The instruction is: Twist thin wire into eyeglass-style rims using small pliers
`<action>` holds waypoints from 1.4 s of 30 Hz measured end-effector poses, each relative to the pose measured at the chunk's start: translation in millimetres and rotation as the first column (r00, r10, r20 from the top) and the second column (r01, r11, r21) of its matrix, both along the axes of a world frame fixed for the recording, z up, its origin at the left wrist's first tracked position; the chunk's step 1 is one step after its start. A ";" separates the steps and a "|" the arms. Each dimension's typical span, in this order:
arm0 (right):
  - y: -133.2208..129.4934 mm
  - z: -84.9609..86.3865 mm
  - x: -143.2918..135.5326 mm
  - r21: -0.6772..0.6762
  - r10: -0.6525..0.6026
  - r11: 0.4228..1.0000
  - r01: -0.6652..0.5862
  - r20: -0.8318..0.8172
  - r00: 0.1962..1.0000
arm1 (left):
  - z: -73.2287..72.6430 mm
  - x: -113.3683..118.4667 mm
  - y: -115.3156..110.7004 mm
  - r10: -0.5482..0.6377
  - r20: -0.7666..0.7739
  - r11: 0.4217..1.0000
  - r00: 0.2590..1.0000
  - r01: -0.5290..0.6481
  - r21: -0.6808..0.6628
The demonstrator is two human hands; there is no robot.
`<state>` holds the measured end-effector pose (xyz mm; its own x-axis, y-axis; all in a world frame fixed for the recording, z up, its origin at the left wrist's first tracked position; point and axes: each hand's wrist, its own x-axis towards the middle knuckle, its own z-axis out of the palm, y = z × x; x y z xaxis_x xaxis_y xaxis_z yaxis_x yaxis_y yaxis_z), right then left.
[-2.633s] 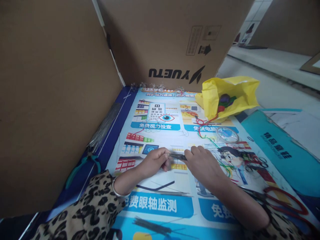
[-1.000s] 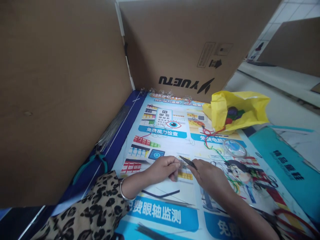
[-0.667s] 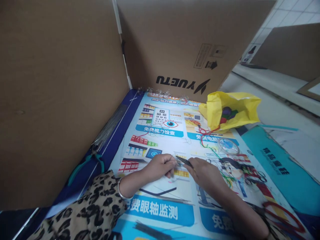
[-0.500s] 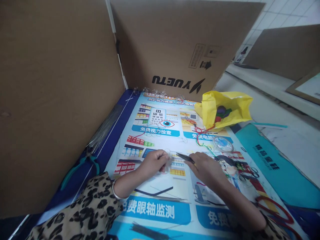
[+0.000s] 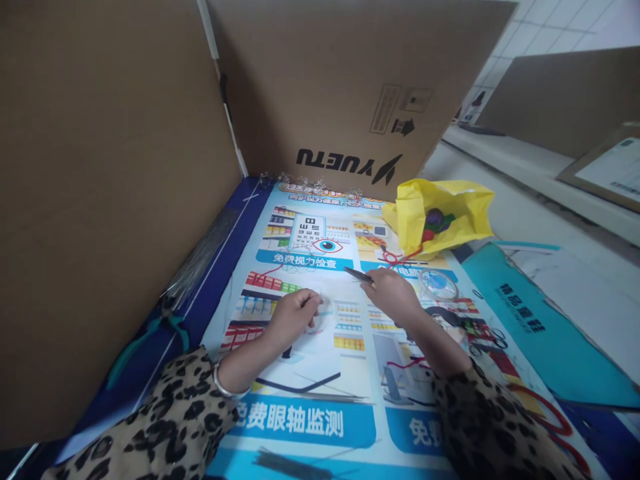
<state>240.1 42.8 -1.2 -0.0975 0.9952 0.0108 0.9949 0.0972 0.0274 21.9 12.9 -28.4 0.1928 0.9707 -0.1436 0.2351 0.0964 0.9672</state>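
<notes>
My left hand (image 5: 296,312) is closed in a pinch over the printed poster sheet (image 5: 300,363), with fine, pale wire (image 5: 324,308) showing faintly at its fingertips. The wire's exact shape is too blurred to make out. To its right and farther forward, my right hand (image 5: 393,293) is wrapped round a small pair of pointed snips (image 5: 358,275). Their dark tips point left, apart from the left hand. Beyond my right hand lies a clear round spool (image 5: 439,285), and red cord (image 5: 391,257) runs from the yellow bag (image 5: 467,223).
Tall cardboard panels (image 5: 320,87) wall off the left and back. Teal-handled pliers (image 5: 173,323) and a bundle of straight wires (image 5: 203,257) lie at left. Dark wire pieces (image 5: 290,463) are at the front. A teal board (image 5: 545,327) and red cord loops (image 5: 545,407) lie right.
My right hand has moved forward and a little left with the snips, away from my left hand. My left hand has shifted slightly in view, still pinching. The whole view has turned slightly.
</notes>
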 end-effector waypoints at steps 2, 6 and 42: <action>4.0 -1.0 -1.4 -0.005 0.008 1.000 -0.008 0.017 1.000 | -0.5 -0.1 1.2 0.002 0.008 1.000 1.000 -0.001 -0.011; 7.2 0.4 -5.5 -0.017 0.057 0.998 -0.056 0.051 0.997 | 0.3 -0.5 3.2 0.011 0.034 0.999 0.999 -0.010 -0.052; -8.5 21.1 -4.4 -0.198 -0.041 0.977 -0.083 -0.551 0.833 | -5.9 -14.4 17.7 0.016 -0.400 0.916 0.916 0.147 0.372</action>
<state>235.7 34.3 19.9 -0.1575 0.9783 -0.1343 0.8358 0.0596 -0.5457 7.5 30.6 -34.3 0.2660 0.9499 0.1641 0.5897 -0.2950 0.7518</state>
